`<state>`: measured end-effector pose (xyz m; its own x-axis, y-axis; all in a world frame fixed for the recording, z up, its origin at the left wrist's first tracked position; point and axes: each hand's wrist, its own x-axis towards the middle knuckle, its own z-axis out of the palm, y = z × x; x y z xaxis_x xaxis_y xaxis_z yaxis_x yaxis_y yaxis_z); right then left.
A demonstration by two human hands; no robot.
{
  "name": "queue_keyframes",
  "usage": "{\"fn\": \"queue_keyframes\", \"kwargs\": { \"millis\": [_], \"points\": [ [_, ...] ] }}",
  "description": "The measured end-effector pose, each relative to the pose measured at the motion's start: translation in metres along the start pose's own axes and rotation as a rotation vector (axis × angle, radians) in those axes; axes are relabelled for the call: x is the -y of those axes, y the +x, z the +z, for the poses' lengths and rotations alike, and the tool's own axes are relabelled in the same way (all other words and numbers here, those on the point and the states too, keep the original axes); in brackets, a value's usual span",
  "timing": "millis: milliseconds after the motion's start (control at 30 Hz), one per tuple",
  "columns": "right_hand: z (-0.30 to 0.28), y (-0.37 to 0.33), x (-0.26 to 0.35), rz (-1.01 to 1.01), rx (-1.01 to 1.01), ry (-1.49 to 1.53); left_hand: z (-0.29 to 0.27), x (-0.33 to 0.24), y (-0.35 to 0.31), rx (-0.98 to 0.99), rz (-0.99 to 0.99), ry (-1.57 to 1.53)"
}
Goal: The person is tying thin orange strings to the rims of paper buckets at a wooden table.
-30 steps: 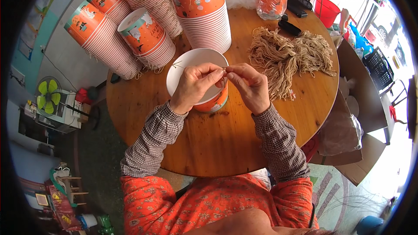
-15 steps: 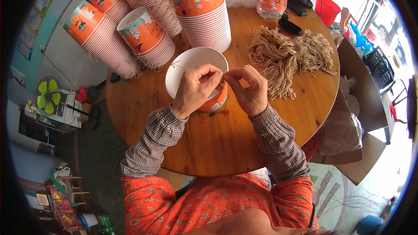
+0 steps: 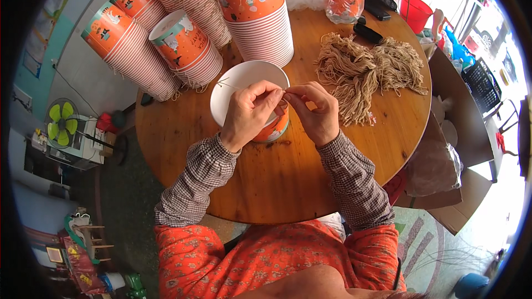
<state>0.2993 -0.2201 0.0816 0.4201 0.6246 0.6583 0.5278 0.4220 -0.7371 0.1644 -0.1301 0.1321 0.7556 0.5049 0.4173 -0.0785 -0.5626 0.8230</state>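
In front of me on the round table stands a paper bucket (image 3: 235, 77), white inside, with an orange and teal printed outside. A thin beige cord (image 3: 223, 82) shows against its inner left side. My left hand (image 3: 249, 112) is over the bucket's right rim, thumb and forefinger pinched together. Just right of it, the fingertips of my right hand (image 3: 316, 112) meet those of the left in a pinch. A bit of cord seems to run between the fingertips; most of it is hidden by my fingers.
Tall stacks of the same buckets (image 3: 260, 36) stand behind, with more stacks (image 3: 136, 55) at the left, cords hanging from some. A heap of beige cords (image 3: 354, 72) lies at the right. Beyond are a black case (image 3: 368, 34) and a cardboard box (image 3: 460, 116) beside the table (image 3: 271, 188).
Both hands stay at the bucket's rim. The right fingertips have shifted very slightly to the left, closer against the left ones. The bucket stands as before.
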Motion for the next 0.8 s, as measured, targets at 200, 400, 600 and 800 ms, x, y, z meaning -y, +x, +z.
{"fn": "queue_keyframes", "kwargs": {
  "millis": [200, 400, 600, 800],
  "points": [
    [0.002, 0.001, 0.004, -0.056, -0.05, -0.083, 0.0, 0.004, 0.0, 0.006, -0.046, -0.054],
    [0.004, 0.0, 0.003, -0.125, -0.033, -0.141, 0.0, 0.009, 0.0, -0.003, -0.098, -0.134],
    [0.004, 0.001, 0.003, -0.155, -0.014, -0.159, 0.0, 0.01, -0.001, -0.056, -0.089, -0.023],
    [0.002, 0.003, 0.004, -0.21, -0.01, -0.151, -0.002, 0.004, 0.0, -0.104, 0.037, 0.205]
  ]
}}
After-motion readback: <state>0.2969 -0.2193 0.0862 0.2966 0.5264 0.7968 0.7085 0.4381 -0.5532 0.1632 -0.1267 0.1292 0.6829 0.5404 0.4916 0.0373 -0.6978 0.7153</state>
